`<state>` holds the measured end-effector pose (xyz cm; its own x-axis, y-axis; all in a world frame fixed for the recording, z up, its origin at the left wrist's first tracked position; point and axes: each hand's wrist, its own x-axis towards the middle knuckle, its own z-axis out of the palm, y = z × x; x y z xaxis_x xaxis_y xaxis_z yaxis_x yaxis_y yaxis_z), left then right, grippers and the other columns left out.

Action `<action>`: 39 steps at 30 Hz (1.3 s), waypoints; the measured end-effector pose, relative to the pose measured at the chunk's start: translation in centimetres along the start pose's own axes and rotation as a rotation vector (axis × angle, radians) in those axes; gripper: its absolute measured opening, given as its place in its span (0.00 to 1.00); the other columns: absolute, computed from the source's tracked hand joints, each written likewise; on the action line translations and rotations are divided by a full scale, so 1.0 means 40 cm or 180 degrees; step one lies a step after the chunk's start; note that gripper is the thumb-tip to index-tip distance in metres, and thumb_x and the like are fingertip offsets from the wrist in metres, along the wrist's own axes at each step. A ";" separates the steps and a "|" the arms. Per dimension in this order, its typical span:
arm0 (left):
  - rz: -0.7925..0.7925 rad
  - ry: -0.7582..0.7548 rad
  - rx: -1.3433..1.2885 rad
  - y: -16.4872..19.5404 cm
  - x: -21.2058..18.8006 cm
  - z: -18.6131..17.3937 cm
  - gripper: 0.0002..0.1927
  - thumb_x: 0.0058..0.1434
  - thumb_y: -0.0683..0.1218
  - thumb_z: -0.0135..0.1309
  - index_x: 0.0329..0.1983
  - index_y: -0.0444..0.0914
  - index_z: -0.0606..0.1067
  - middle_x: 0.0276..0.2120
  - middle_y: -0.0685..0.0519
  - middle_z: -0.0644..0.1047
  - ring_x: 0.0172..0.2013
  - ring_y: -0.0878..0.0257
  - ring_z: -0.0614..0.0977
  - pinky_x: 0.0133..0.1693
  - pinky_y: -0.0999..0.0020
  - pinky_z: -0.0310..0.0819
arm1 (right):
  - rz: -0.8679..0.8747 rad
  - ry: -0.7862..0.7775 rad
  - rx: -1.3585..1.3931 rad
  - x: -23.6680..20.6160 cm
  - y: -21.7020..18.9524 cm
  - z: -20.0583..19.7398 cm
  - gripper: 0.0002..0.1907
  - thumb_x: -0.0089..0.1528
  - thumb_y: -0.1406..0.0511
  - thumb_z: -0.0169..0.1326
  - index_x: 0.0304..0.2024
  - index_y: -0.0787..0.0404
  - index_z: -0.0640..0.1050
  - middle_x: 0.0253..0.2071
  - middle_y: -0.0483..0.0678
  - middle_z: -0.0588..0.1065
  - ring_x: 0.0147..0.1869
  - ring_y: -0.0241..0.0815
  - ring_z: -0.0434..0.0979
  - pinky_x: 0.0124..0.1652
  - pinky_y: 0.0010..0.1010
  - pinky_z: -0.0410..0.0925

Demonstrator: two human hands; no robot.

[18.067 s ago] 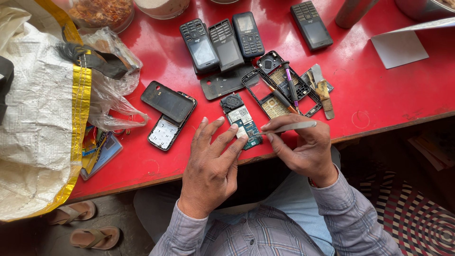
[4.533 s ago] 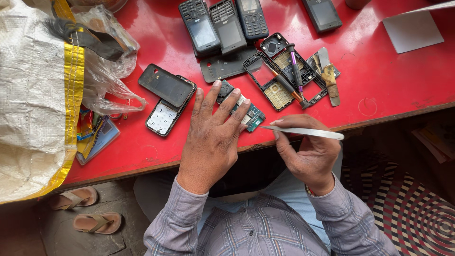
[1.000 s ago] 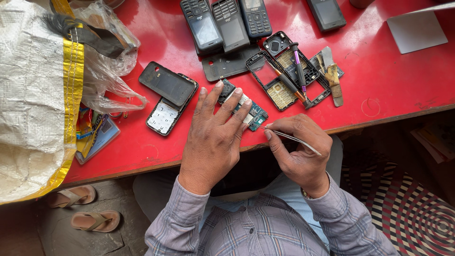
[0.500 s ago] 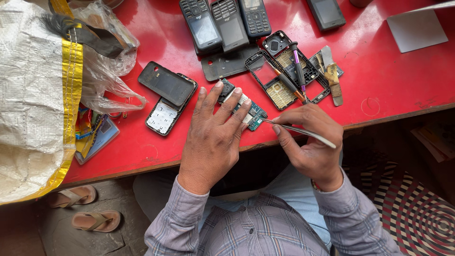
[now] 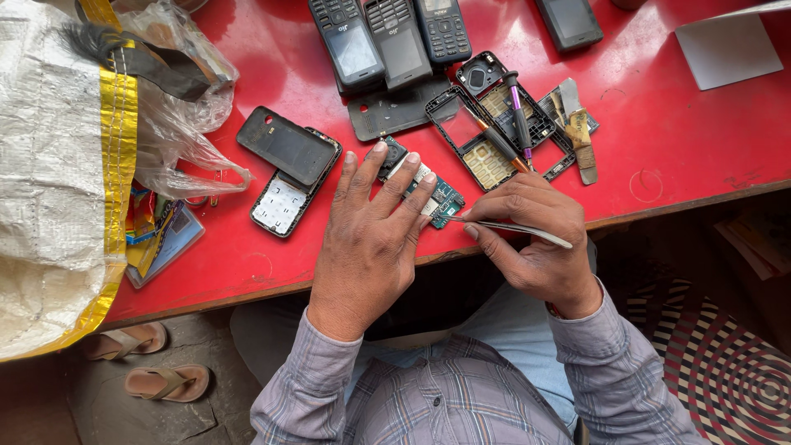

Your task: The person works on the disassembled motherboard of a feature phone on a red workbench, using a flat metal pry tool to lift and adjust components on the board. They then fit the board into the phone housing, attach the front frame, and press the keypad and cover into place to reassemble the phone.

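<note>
pressing flat, the left hand [image 5: 367, 239] pins a green circuit board [image 5: 435, 198] at the red bench [image 5: 659, 140] edge; the right hand [image 5: 531, 239] pinches tweezers [image 5: 511, 228], tips at the board. 3 phones [image 5: 395, 37] lie beyond.

Phone repair workshop, dismantled phones [image 5: 486, 124], screwdrivers [image 5: 517, 115], red workbench [image 5: 659, 132]
</note>
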<state>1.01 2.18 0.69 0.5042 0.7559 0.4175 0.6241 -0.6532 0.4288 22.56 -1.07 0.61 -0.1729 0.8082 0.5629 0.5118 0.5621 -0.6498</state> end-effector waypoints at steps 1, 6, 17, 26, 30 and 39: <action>0.0000 -0.0001 -0.0008 0.000 0.000 0.000 0.22 0.65 0.45 0.56 0.62 0.38 0.75 0.65 0.48 0.72 0.70 0.42 0.64 0.73 0.41 0.49 | 0.0004 0.0006 -0.0003 0.000 0.000 0.000 0.09 0.55 0.75 0.66 0.37 0.65 0.80 0.36 0.49 0.80 0.40 0.44 0.81 0.45 0.33 0.70; -0.0003 -0.0023 0.0020 0.000 0.000 0.000 0.22 0.65 0.45 0.56 0.62 0.38 0.75 0.65 0.48 0.72 0.70 0.42 0.63 0.72 0.41 0.49 | 0.0000 0.0026 0.0014 0.000 -0.001 0.000 0.09 0.55 0.75 0.66 0.37 0.65 0.80 0.35 0.48 0.80 0.40 0.44 0.81 0.45 0.33 0.70; 0.0017 -0.0046 0.0038 -0.002 0.001 0.001 0.22 0.65 0.45 0.56 0.63 0.38 0.75 0.65 0.48 0.72 0.70 0.42 0.63 0.72 0.41 0.49 | 0.0011 0.0048 0.0030 -0.003 0.003 -0.002 0.08 0.55 0.76 0.65 0.36 0.65 0.80 0.35 0.49 0.80 0.40 0.44 0.80 0.44 0.33 0.71; 0.0020 -0.0042 0.0040 -0.001 0.000 0.002 0.22 0.65 0.45 0.56 0.63 0.38 0.75 0.65 0.48 0.72 0.71 0.42 0.63 0.72 0.41 0.49 | 0.0011 0.0115 -0.0014 -0.008 0.005 0.000 0.08 0.55 0.76 0.65 0.36 0.65 0.80 0.34 0.49 0.79 0.40 0.45 0.80 0.43 0.33 0.71; -0.0004 -0.0033 0.0033 -0.001 0.001 0.001 0.22 0.66 0.45 0.56 0.63 0.38 0.75 0.65 0.48 0.72 0.71 0.43 0.63 0.72 0.42 0.49 | 0.0084 0.0149 -0.0057 -0.012 0.006 -0.003 0.08 0.53 0.76 0.64 0.35 0.64 0.80 0.33 0.48 0.79 0.37 0.44 0.78 0.41 0.32 0.70; 0.0009 -0.0033 0.0019 0.000 0.001 0.000 0.22 0.66 0.45 0.56 0.63 0.38 0.75 0.65 0.48 0.72 0.71 0.42 0.63 0.72 0.41 0.49 | 0.0013 0.0134 -0.0028 -0.012 0.005 0.002 0.08 0.54 0.75 0.65 0.35 0.64 0.80 0.33 0.48 0.79 0.37 0.44 0.78 0.41 0.32 0.69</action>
<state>1.03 2.21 0.69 0.5121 0.7545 0.4104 0.6264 -0.6550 0.4227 22.68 -1.33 0.15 -0.1354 0.8022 0.5815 0.5198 0.5572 -0.6476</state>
